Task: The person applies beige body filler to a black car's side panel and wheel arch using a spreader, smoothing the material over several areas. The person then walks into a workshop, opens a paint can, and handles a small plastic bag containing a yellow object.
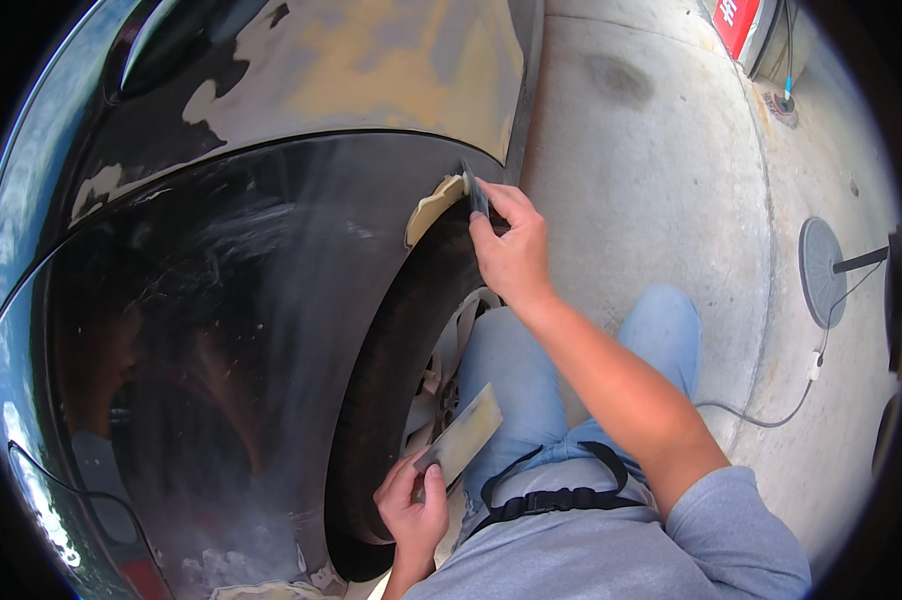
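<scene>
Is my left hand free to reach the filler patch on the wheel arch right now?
Probably not: the left hand holds a flat board low by the tyre, while the right hand and its spreader already cover the filler patch.
</scene>
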A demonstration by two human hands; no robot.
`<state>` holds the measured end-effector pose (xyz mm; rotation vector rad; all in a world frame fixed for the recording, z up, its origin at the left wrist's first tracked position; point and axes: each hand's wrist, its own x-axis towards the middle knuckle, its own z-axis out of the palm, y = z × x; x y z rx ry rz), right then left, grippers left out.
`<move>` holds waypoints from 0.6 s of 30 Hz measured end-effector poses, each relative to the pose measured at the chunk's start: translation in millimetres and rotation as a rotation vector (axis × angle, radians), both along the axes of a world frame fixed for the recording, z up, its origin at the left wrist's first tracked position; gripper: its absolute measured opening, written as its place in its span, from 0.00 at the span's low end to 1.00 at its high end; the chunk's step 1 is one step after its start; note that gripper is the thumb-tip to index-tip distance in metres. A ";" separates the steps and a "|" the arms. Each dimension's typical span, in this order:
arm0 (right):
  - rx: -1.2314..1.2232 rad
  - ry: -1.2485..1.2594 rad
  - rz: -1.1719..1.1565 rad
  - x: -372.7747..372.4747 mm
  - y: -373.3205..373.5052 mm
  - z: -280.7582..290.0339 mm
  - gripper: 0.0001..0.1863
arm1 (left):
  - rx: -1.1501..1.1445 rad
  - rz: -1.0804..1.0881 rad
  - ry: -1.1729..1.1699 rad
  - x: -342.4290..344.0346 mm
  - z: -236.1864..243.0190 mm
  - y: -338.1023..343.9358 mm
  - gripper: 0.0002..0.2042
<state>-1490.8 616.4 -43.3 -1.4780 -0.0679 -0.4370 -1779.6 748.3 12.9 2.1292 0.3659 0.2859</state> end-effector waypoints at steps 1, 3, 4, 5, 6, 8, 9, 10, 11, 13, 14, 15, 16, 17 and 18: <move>0.022 0.018 0.014 -2.8 0.8 3.8 0.20 | -0.023 0.014 0.018 0.1 -3.8 -0.3 0.11; 0.077 0.033 0.047 -8.5 2.6 11.7 0.20 | -0.044 0.023 0.044 -0.7 -11.2 -0.8 0.12; 0.083 0.042 0.055 -11.4 3.7 15.5 0.20 | -0.084 0.030 0.057 -1.1 -14.4 -0.2 0.12; 0.087 0.036 0.061 -14.3 4.7 19.3 0.21 | -0.080 0.031 0.081 -1.9 -16.8 0.6 0.12; 0.086 0.039 0.065 -17.3 5.9 22.6 0.21 | -0.068 0.032 0.091 -1.9 -19.9 1.6 0.12; 0.076 0.008 0.073 -24.6 8.1 28.9 0.21 | -0.096 0.042 0.101 -2.2 -24.7 3.1 0.12; 0.064 0.004 0.079 -28.7 9.4 32.1 0.21 | -0.071 0.034 0.092 -2.5 -26.7 3.5 0.12; 0.049 -0.012 0.078 -33.4 10.5 35.2 0.22 | -0.065 0.033 0.085 -3.2 -28.3 3.6 0.12; 0.028 -0.021 0.078 -38.0 11.6 38.3 0.22 | -0.058 0.031 0.079 -3.5 -30.1 3.7 0.11; 0.021 -0.075 0.070 -47.4 15.0 44.7 0.22 | -0.075 0.036 0.096 -4.4 -32.8 3.7 0.11; 0.001 -0.085 0.066 -51.8 16.2 47.7 0.22 | -0.103 0.039 0.104 -4.6 -33.9 4.0 0.11; -0.026 -0.112 0.061 -55.8 17.8 50.4 0.22 | -0.078 0.037 0.106 -4.5 -34.9 4.3 0.11; -0.054 -0.133 0.051 -59.4 19.1 52.8 0.22 | -0.071 0.035 0.106 -4.3 -35.5 4.7 0.11; -0.072 -0.171 0.044 -62.4 20.9 54.9 0.22 | -0.086 0.037 0.106 -4.0 -35.7 4.9 0.11; -0.102 -0.187 0.038 -65.6 22.3 56.4 0.23 | -0.064 0.033 0.102 -3.8 -35.6 5.2 0.11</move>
